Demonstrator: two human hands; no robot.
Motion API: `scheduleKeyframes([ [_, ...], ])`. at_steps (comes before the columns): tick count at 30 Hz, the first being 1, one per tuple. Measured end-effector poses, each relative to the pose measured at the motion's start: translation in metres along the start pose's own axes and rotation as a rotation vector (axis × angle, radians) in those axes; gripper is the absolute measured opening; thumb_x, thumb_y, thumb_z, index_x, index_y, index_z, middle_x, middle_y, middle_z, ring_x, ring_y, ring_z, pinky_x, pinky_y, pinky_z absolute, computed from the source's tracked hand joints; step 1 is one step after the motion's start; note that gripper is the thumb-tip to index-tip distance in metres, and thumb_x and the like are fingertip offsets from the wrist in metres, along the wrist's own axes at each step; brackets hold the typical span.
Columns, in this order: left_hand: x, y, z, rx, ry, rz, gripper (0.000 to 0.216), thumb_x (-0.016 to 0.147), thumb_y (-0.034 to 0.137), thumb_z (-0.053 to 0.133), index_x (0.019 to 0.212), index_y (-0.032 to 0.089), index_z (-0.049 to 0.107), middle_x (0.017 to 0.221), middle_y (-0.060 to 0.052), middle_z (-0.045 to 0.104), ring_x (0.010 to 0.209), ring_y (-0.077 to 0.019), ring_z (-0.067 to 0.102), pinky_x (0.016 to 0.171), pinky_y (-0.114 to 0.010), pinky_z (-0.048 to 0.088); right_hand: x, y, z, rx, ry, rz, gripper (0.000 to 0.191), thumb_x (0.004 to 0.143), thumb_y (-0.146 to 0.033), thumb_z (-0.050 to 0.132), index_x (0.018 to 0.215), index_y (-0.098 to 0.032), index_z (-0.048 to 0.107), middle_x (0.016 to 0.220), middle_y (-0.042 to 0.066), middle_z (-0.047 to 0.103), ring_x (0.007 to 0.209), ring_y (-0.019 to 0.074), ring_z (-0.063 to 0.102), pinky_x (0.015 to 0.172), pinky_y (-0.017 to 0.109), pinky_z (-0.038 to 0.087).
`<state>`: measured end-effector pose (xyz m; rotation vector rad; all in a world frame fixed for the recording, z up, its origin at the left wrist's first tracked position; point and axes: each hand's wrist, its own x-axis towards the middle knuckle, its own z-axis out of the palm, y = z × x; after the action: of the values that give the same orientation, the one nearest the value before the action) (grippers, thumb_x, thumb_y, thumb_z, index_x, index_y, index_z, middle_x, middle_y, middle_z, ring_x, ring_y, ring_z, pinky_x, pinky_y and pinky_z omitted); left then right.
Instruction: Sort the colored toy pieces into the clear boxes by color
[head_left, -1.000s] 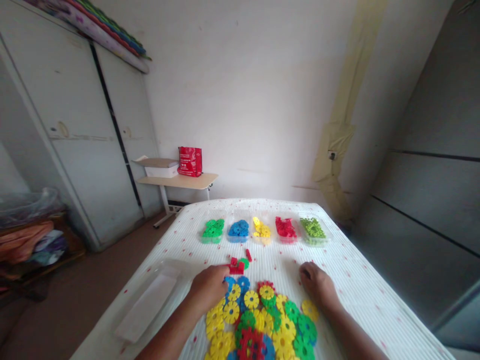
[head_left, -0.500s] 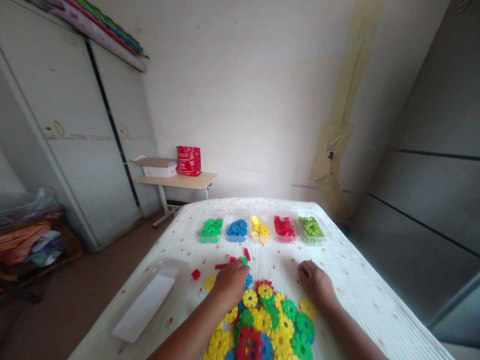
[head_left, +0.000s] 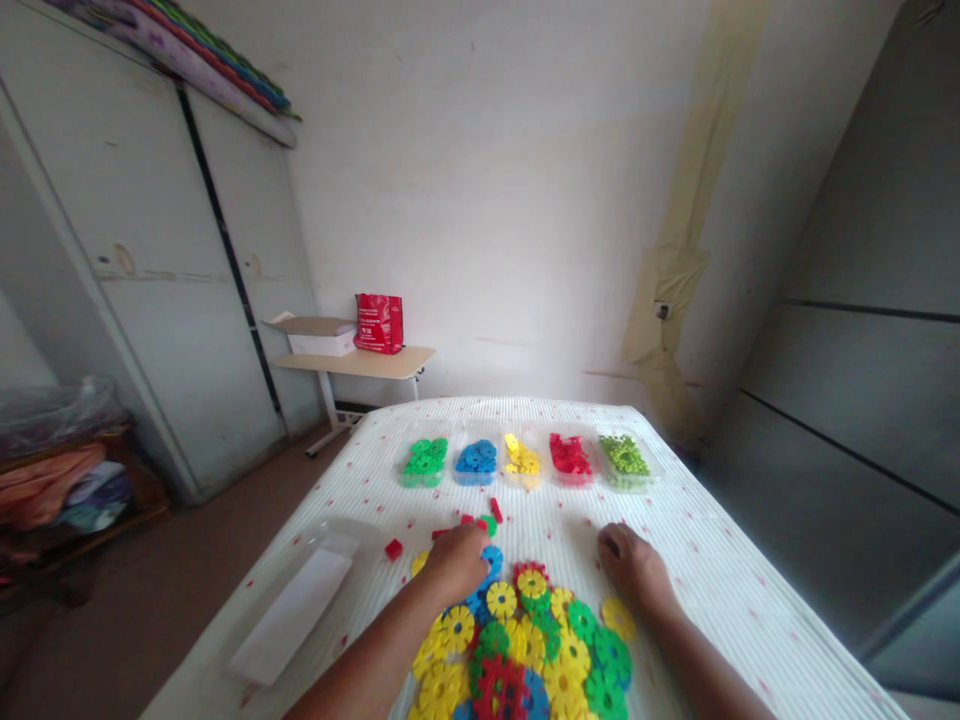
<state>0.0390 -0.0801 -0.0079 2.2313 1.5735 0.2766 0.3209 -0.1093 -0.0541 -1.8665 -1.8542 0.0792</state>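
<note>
My left hand (head_left: 459, 562) reaches over the upper left of a loose pile of flower-shaped plastic discs, fingers bent down and closed. What lies under its fingertips is hidden. A blue disc (head_left: 492, 562) shows right beside it, and red blocks (head_left: 480, 524) and a green disc (head_left: 490, 525) lie just beyond. My right hand (head_left: 632, 568) rests on the cloth, loosely curled, with nothing showing in it. A yellow disc (head_left: 617, 618) is close to its wrist. Between my forearms spread yellow discs (head_left: 571, 655), green discs (head_left: 611, 655) and a red block piece (head_left: 501, 690).
Across the table stand clear tubs of green discs (head_left: 425, 460), blue discs (head_left: 476, 460), yellow discs (head_left: 522, 460), red pieces (head_left: 571, 458) and light green bits (head_left: 624, 456). At left lies a clear tray (head_left: 322, 530) with a white strip (head_left: 296, 612). A red block (head_left: 394, 549) lies nearby.
My left hand has shifted slightly left and back, uncovering more of the blue disc and the yellow discs by its wrist. The right hand stays in place.
</note>
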Motion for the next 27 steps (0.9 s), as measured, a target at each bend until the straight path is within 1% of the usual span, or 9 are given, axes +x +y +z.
scheduleKeyframes([
  [4,0.001,-0.002,-0.004,-0.129,-0.012,0.002,0.010,0.061,0.009,0.054,0.062,0.018,0.060,0.068,0.002,0.061,0.076,-0.0165,0.057,0.065,-0.021,0.039,0.000,-0.001,-0.002,0.010,-0.001,-0.006,0.020,0.078,-0.020,0.038,0.070,-0.020,0.057,0.074,0.002,0.061,0.066,0.0140,0.056,0.061,0.023,0.037],
  [7,0.001,-0.007,-0.010,-0.247,-0.003,0.031,0.011,0.061,0.010,0.052,0.065,0.018,0.059,0.067,0.004,0.059,0.073,-0.0147,0.055,0.063,-0.020,0.038,0.000,-0.001,-0.002,0.018,0.009,-0.018,0.020,0.078,-0.021,0.039,0.071,-0.020,0.057,0.073,0.002,0.061,0.067,0.0142,0.057,0.062,0.023,0.038],
  [12,-0.002,-0.020,-0.024,-0.426,0.015,0.043,0.015,0.068,0.013,0.044,0.076,0.017,0.056,0.066,0.005,0.054,0.062,-0.0105,0.051,0.055,-0.019,0.036,0.000,0.001,0.000,0.007,0.011,-0.017,0.020,0.077,-0.022,0.039,0.071,-0.020,0.057,0.073,0.002,0.061,0.066,0.0145,0.058,0.062,0.023,0.038],
  [15,-0.007,-0.029,-0.028,-0.485,-0.015,0.025,0.015,0.065,0.012,0.045,0.075,0.016,0.056,0.064,0.005,0.054,0.058,-0.0095,0.050,0.053,-0.019,0.035,0.000,0.001,0.001,0.003,0.006,-0.019,0.019,0.078,-0.021,0.039,0.072,-0.021,0.057,0.074,0.002,0.061,0.067,0.0145,0.058,0.063,0.023,0.038],
  [19,-0.016,-0.044,-0.025,-0.490,-0.078,-0.028,0.016,0.056,0.008,0.050,0.067,0.015,0.058,0.059,0.005,0.056,0.058,-0.0111,0.053,0.052,-0.019,0.036,0.000,0.001,0.000,-0.011,-0.005,-0.013,0.020,0.079,-0.022,0.037,0.073,-0.020,0.056,0.076,0.003,0.061,0.069,0.0151,0.058,0.063,0.023,0.038],
  [24,-0.022,-0.055,-0.012,-0.462,-0.114,-0.101,0.028,0.054,0.006,0.052,0.077,0.017,0.063,0.065,0.004,0.063,0.065,-0.0131,0.058,0.055,-0.019,0.037,0.000,0.000,0.000,-0.010,-0.005,-0.009,0.021,0.079,-0.022,0.037,0.072,-0.020,0.057,0.075,0.003,0.061,0.068,0.0153,0.058,0.062,0.024,0.038],
  [27,-0.021,-0.058,-0.006,-0.442,-0.135,-0.117,0.026,0.053,0.007,0.057,0.076,0.018,0.063,0.066,0.004,0.064,0.069,-0.0144,0.059,0.057,-0.019,0.037,0.000,0.001,0.000,-0.006,-0.006,-0.006,0.021,0.078,-0.022,0.037,0.073,-0.020,0.057,0.076,0.003,0.061,0.068,0.0153,0.057,0.062,0.024,0.037],
])
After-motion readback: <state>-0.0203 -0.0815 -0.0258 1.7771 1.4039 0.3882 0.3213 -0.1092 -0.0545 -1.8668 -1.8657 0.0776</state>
